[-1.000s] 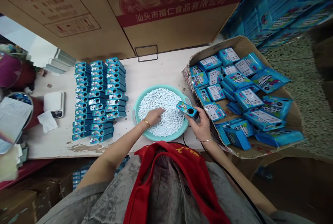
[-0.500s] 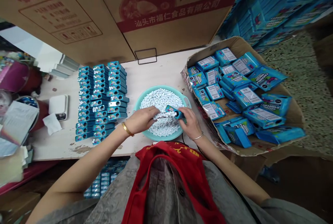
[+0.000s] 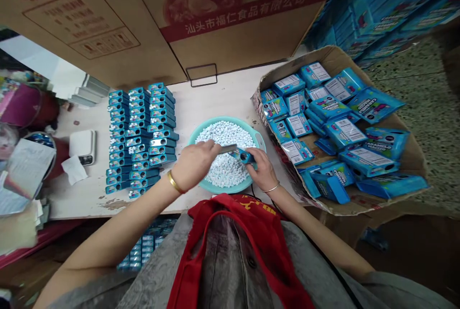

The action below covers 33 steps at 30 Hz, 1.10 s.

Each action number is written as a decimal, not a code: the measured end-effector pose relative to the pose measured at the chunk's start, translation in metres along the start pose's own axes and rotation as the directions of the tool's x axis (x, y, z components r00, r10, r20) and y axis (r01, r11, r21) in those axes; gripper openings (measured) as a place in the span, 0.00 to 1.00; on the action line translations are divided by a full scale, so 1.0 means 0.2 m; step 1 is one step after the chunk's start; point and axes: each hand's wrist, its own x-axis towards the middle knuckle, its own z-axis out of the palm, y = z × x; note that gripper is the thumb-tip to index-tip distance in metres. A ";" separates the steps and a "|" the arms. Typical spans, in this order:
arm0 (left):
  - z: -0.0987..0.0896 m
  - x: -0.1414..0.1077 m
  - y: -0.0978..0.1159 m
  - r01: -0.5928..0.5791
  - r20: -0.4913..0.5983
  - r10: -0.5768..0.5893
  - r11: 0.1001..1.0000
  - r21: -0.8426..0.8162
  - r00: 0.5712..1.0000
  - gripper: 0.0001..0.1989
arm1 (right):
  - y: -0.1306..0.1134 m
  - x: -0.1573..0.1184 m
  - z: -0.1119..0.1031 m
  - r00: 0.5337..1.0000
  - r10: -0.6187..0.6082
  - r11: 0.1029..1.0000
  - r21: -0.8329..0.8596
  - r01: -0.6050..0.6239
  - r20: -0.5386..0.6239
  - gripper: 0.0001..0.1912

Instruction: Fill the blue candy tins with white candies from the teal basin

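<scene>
Filling seems in hand: scoop point(image 3: 226, 149) is gripped in closed left hand point(image 3: 197, 163), box point(image 3: 247, 157) in curled right hand point(image 3: 265, 170), over bowl point(image 3: 224, 190) at three o'clock; steady scoop-to-box alignment is probably called for.

Basin point(image 3: 224, 189): centre, pellets point(image 3: 228, 175) inside | packet rows point(image 3: 138, 131): left | tray point(image 3: 318, 156): right | carton point(image 3: 230, 50): behind
</scene>
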 end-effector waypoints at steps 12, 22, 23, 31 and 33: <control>0.93 0.33 0.03 0.015 0.107 0.040 0.882 -0.470 0.993 0.18 | 0.03 0.02 -0.13 0.984 0.129 0.992 0.013 -0.128 -0.123 0.17; 0.75 0.14 -0.09 -0.190 -0.148 0.120 0.674 -0.714 0.982 0.14 | 0.04 -0.01 -0.13 0.972 0.181 0.983 -0.012 -0.185 -0.151 0.18; 0.69 0.10 -0.11 -0.214 -0.171 0.131 0.681 -0.700 0.977 0.13 | 0.04 -0.01 -0.12 0.977 0.160 0.986 -0.025 -0.165 -0.138 0.17; 0.21 0.03 -0.08 -0.183 -0.044 0.181 0.902 -0.390 0.983 0.09 | -0.01 0.01 -0.04 1.000 -0.021 0.997 -0.073 0.022 0.015 0.23; 0.11 0.04 -0.03 -0.155 0.044 0.171 0.954 -0.256 0.984 0.09 | -0.02 0.01 -0.02 0.999 -0.038 0.997 -0.064 0.039 0.029 0.23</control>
